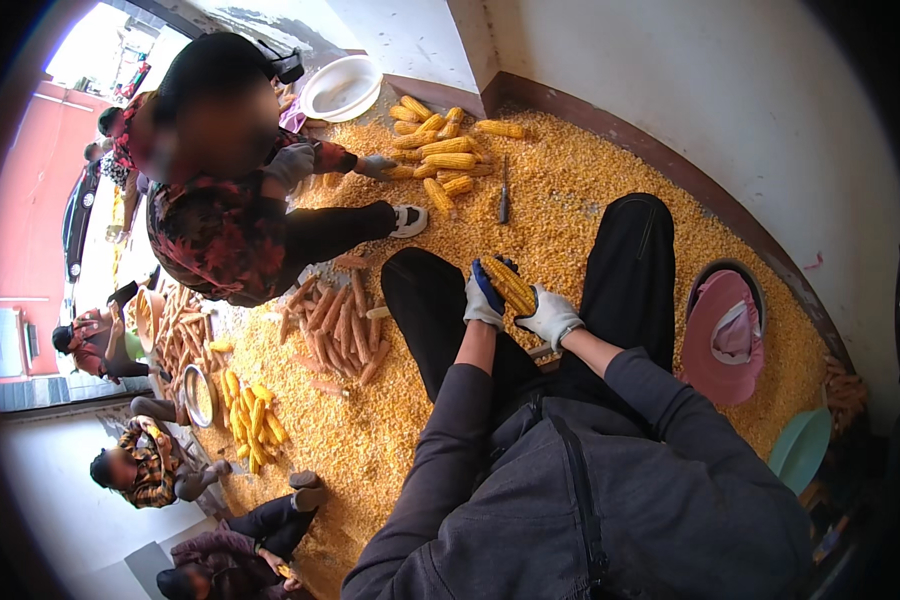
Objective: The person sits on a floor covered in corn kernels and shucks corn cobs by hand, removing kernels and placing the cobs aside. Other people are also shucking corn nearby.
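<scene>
Between my knees, a yellow ear of corn (508,286) is held at a slant in both hands. My left hand (484,295), in a white glove with a blue coated palm, is wrapped around its side. Gloved the same way, my right hand (549,313) grips its lower end. Some kernels look to be gone in a dark strip along the ear's lower edge. Loose corn kernels (562,232) cover the floor beneath. A screwdriver-like tool (503,202) with a dark handle lies on the kernels beyond my knees.
Unshelled ears (450,159) lie piled ahead by the wall, near a co-worker (217,202) bending over them. Bare cobs (341,322) are heaped at my left. A pink hat (720,337) rests on a basin at my right, near a green basin (801,450). Several people sit farther left.
</scene>
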`<move>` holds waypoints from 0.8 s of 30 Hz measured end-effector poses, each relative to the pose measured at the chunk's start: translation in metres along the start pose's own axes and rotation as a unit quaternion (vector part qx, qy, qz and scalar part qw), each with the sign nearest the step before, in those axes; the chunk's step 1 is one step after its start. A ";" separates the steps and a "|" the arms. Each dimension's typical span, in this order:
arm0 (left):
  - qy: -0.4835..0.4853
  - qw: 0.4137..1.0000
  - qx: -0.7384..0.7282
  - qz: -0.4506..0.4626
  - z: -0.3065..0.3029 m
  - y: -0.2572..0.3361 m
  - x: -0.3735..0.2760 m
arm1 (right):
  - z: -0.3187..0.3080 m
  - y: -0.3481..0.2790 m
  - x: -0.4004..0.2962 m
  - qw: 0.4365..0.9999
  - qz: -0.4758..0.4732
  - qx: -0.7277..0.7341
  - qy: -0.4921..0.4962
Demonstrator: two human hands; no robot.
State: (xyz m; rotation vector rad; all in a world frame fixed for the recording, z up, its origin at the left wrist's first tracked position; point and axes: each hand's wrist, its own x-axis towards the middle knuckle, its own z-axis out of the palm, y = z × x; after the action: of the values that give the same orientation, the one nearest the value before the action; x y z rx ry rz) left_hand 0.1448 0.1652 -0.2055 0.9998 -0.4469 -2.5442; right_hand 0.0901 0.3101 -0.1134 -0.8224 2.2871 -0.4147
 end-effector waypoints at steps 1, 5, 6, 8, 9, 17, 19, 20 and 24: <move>-0.008 1.000 0.009 -0.005 0.011 -0.006 -0.004 | 0.000 0.007 0.001 1.000 0.009 0.006 0.003; 0.023 0.993 0.112 0.044 0.001 0.001 -0.005 | 0.001 -0.010 -0.003 0.999 0.003 -0.033 0.025; 0.017 0.997 0.074 0.025 0.002 0.000 -0.004 | 0.004 -0.006 -0.003 0.998 -0.012 -0.040 0.044; -0.008 0.999 0.037 -0.002 0.002 -0.001 -0.003 | 0.006 0.003 0.000 0.998 -0.027 -0.017 0.057; -0.019 1.000 0.020 -0.014 0.002 -0.001 -0.004 | 0.005 0.004 0.002 0.998 -0.028 0.015 0.049; -0.061 0.997 -0.024 -0.029 0.015 -0.012 -0.004 | -0.001 0.014 0.003 0.995 -0.012 0.097 0.003; -0.051 0.998 -0.029 -0.023 0.019 -0.020 -0.003 | -0.002 0.017 0.004 0.996 -0.002 0.092 0.020; -0.040 0.999 -0.003 -0.023 0.020 -0.030 0.005 | -0.001 0.021 0.005 0.997 0.015 0.055 0.050; 0.106 0.970 0.205 0.076 -0.035 -0.001 0.026 | 0.008 -0.012 0.003 0.996 -0.019 0.081 0.037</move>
State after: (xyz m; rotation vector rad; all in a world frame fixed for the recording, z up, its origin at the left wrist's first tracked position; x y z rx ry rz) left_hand 0.1511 0.1493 -0.2457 1.3071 -0.9707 -2.2227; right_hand 0.0990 0.2983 -0.1149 -0.7801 2.2737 -0.6487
